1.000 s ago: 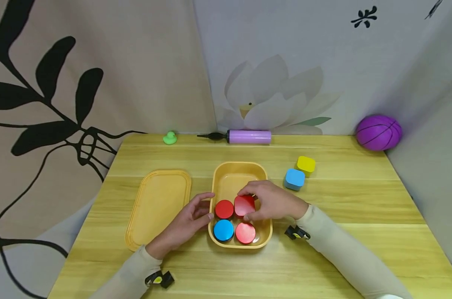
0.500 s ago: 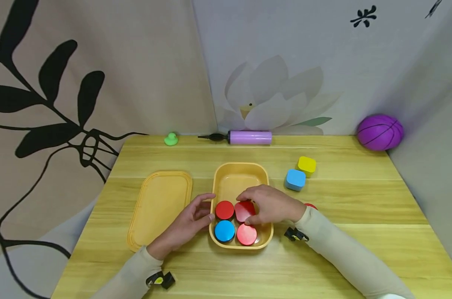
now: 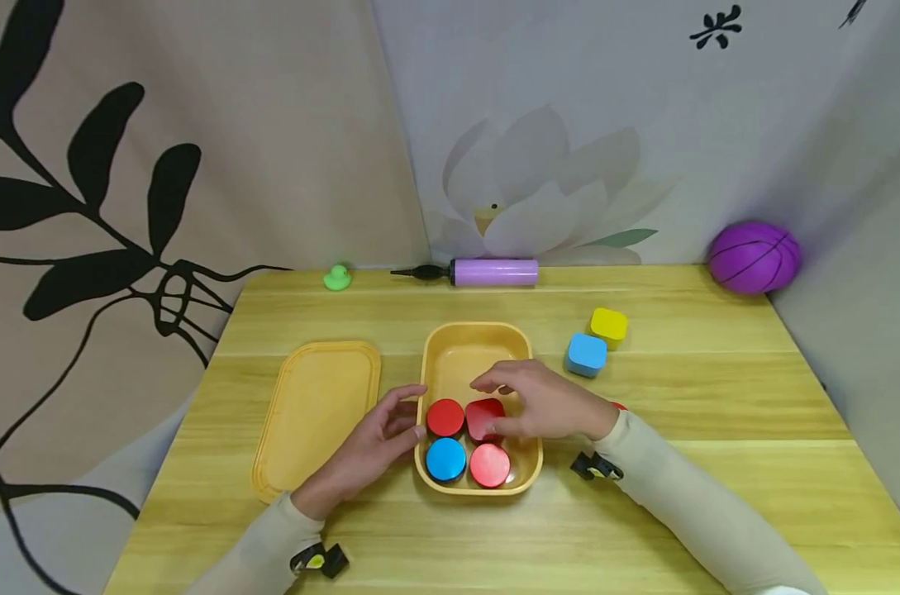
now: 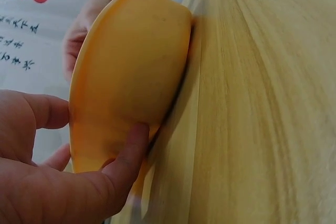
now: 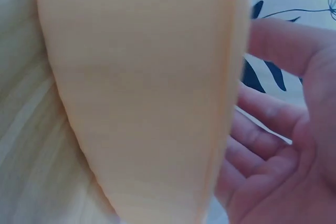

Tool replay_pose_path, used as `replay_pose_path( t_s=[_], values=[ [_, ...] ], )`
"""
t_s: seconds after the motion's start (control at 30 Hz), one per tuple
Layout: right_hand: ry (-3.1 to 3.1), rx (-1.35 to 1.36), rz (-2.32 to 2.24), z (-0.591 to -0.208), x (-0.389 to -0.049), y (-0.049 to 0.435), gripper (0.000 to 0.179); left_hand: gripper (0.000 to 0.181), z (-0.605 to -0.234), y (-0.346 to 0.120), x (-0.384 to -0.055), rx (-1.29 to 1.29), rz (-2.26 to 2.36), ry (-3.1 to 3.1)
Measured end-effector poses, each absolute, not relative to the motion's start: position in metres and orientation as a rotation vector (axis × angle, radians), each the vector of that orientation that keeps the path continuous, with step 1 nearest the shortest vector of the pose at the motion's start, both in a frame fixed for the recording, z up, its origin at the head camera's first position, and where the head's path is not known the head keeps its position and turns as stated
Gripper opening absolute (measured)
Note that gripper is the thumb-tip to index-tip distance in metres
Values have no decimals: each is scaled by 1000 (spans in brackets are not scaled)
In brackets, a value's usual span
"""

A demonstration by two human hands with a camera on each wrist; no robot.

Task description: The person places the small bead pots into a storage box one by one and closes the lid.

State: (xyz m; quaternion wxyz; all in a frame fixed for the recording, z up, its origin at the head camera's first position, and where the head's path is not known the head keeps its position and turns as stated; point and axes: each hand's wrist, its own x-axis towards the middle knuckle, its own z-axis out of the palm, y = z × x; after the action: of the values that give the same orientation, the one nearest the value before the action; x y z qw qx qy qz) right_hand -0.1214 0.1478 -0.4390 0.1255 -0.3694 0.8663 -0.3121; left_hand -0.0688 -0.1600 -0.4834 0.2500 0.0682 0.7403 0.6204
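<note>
Now the right grip (image 3: 546, 401) has loosened: fingers spread off the red square (image 3: 480, 416) they pinched a moment ago, thumb over it, contact unclear. The square sits in the box (image 3: 460, 355) amid the worktop (image 3: 494, 545), apparently placed. The left grip (image 3: 385, 434), loosely spread, touches the box's side. The lid (image 3: 319, 417) lies towards the left edge, the blue block (image 3: 587, 355) towards the far right corner.

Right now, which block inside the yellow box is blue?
The round-topped block in the near left corner of the yellow box; the other three blocks inside have reddish tops.
</note>
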Motion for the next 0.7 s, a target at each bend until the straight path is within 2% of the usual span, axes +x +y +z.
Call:
replay_pose_path(
  t_s=[0.37, 0.7],
  values=[
    [2590, -1037, -1230, -433, -120, 180, 43, 57, -484, -159, -68, 187, 1689, 2029],
    [2702, -840, -1364, -431, -124, 225, 37, 58, -482, -159, -67, 184, 1701, 2025]
  ],
)
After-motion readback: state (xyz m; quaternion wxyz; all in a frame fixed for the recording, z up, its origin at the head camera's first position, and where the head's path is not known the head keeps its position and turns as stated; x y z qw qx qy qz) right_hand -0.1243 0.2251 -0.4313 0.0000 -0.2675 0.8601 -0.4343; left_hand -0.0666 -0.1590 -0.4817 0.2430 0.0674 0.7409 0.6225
